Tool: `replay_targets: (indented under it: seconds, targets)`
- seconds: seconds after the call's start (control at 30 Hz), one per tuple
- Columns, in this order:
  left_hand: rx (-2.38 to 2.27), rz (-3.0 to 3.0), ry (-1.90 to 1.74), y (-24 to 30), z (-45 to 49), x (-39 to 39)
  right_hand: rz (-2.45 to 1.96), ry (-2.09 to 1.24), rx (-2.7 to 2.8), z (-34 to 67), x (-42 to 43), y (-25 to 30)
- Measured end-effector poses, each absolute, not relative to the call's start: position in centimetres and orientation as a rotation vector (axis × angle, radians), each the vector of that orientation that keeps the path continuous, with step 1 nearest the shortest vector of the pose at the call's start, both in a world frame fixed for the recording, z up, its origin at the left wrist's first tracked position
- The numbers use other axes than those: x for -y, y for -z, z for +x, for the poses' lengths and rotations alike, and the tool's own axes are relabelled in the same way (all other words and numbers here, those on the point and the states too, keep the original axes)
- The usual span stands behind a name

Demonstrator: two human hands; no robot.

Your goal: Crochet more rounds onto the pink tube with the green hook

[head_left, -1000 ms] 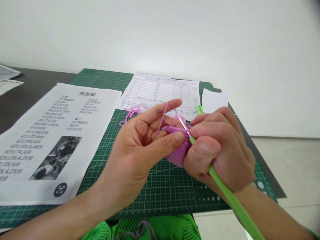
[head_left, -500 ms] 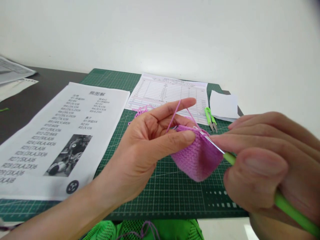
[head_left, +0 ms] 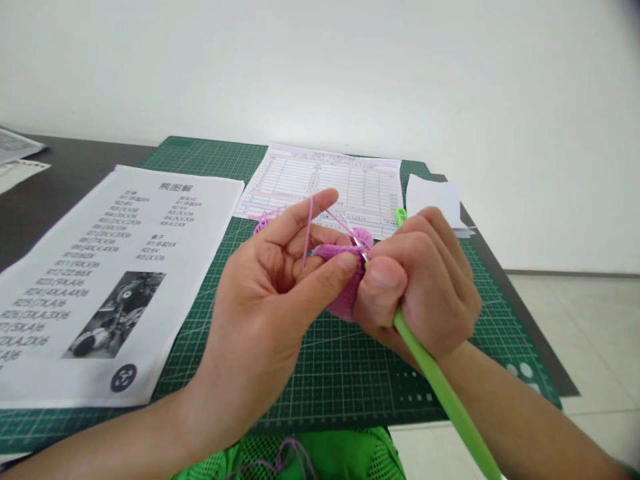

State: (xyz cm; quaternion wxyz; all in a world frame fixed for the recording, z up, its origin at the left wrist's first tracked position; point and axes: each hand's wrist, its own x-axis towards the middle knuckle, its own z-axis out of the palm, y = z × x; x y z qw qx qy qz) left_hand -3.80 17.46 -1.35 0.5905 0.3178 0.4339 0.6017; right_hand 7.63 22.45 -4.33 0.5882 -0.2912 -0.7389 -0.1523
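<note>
My left hand (head_left: 273,293) pinches a small pink crocheted piece (head_left: 345,280) between thumb and fingers, with the pink yarn (head_left: 307,230) running over my raised forefinger. My right hand (head_left: 425,287) is closed round a crochet hook with a long green handle (head_left: 440,390). The hook's metal tip sits in the top edge of the pink piece, right between both thumbs. Both hands hover over a green cutting mat (head_left: 320,373). Loose pink yarn (head_left: 263,220) lies on the mat behind my left hand.
A printed pattern sheet with a photo (head_left: 115,280) lies on the mat at left. A sheet with a table (head_left: 325,183) lies at the back, a white paper (head_left: 433,197) at back right. Green snips (head_left: 400,215) peek out behind my right hand. Green mesh fabric (head_left: 300,460) is in my lap.
My right hand, which had pulled back to the right drawing yarn out, has come back to the left hand. The hook tip is in the pink piece's edge again.
</note>
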Motion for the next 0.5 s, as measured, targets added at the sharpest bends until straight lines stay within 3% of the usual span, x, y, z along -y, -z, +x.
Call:
replay_targets:
  seconds: [0.5]
  targets:
    - [-0.776, 0.574, -1.22, 0.6, -5.3, -18.1, -0.697, 0.022, 1.998, 11.5, -20.7, 1.0]
